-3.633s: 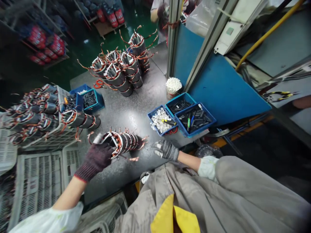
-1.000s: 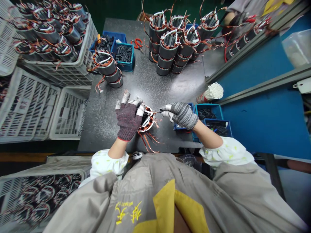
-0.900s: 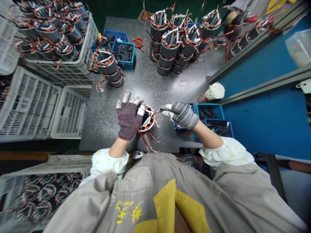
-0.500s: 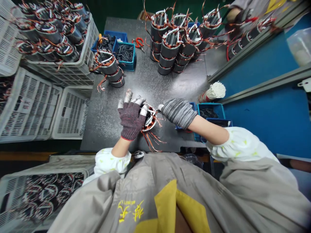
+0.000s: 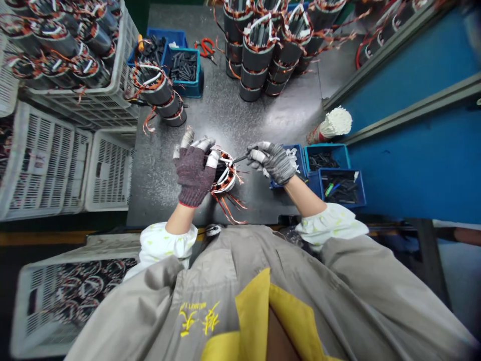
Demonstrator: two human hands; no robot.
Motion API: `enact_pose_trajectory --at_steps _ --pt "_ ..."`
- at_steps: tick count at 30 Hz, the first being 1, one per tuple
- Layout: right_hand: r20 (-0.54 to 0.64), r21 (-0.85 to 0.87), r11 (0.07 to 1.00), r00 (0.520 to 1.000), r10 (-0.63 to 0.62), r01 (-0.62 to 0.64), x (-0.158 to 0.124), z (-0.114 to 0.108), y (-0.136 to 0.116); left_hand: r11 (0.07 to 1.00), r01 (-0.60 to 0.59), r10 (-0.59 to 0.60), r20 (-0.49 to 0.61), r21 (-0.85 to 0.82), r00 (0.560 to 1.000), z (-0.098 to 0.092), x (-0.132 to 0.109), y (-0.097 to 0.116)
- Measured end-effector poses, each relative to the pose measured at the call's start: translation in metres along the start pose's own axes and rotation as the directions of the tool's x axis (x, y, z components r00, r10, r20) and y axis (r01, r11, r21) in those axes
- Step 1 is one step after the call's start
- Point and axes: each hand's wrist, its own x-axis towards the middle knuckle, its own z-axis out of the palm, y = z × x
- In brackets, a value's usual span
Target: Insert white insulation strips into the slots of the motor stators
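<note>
Clock directions are taken from the wound core in work, twelve pointing away from the person.

Wound core (image 5: 226,175): one, on the near part of the tabletop, open end showing, copper leads trailing to six.
Left hand (image 5: 195,173), dark glove: at nine, laid against the core, fingers spread and slightly bent, thumb at its rim; underside of palm hidden.
Right hand (image 5: 273,159), grey striped glove: at three, fingertips pinched closed on a thin dark tube (image 5: 241,158), its tip at the rim.
Tabletop (image 5: 158,170): dark grey, speckled, scuffed, glossy toward two.
Stacked cores (image 5: 259,55): a cluster, upright, at one.
Separate stack (image 5: 160,98): at ten, slightly tilted.
Red-handled pliers (image 5: 206,48): towards twelve.
Teal bin (image 5: 186,90): at eleven, dark tubes inside; blue bin adjoining.
White bundle (image 5: 338,122): at two.
Three bins (image 5: 326,147): at three; white pieces in one, dark pieces in two.
Blue panel (image 5: 406,155): at three, beyond the bins.
Loaded white crate (image 5: 82,113): at ten, heaped with cores.
Slatted crates (image 5: 108,170): at nine.
Lower crate (image 5: 28,311): at eight, cores inside.
Floor: green, glimpsed past the tabletop's far edge.
</note>
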Motion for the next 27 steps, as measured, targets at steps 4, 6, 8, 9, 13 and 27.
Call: enact_pose_trajectory --at_steps 4,6,8,9,13,27 --pt "-0.045 0.21 0.977 0.998 0.047 -0.037 0.005 0.025 0.017 0.999 0.011 -0.012 0.024 0.035 1.0 -0.001 0.002 -0.006" --pt "-0.046 0.251 0.967 0.997 0.063 -0.05 0.009 0.033 0.02 0.998 0.003 -0.005 0.024 0.056 1.0 -0.001 0.002 -0.009" --pt "-0.031 0.274 0.96 0.997 0.065 -0.054 0.012 0.039 0.023 0.996 0.002 -0.004 0.016 0.089 1.0 -0.001 0.002 -0.012" --pt "-0.015 0.282 0.958 0.998 0.062 -0.055 0.013 0.042 0.025 0.994 0.002 -0.004 0.014 0.111 1.0 -0.001 0.002 -0.013" --pt "0.072 0.309 0.947 0.995 0.063 -0.083 0.014 0.048 0.034 0.986 0.001 -0.003 0.011 0.167 1.0 -0.002 0.002 -0.012" --pt "0.101 0.441 0.889 0.991 0.088 -0.124 0.017 0.057 0.044 0.979 -0.014 0.023 -0.04 0.202 0.999 -0.002 0.0 -0.013"
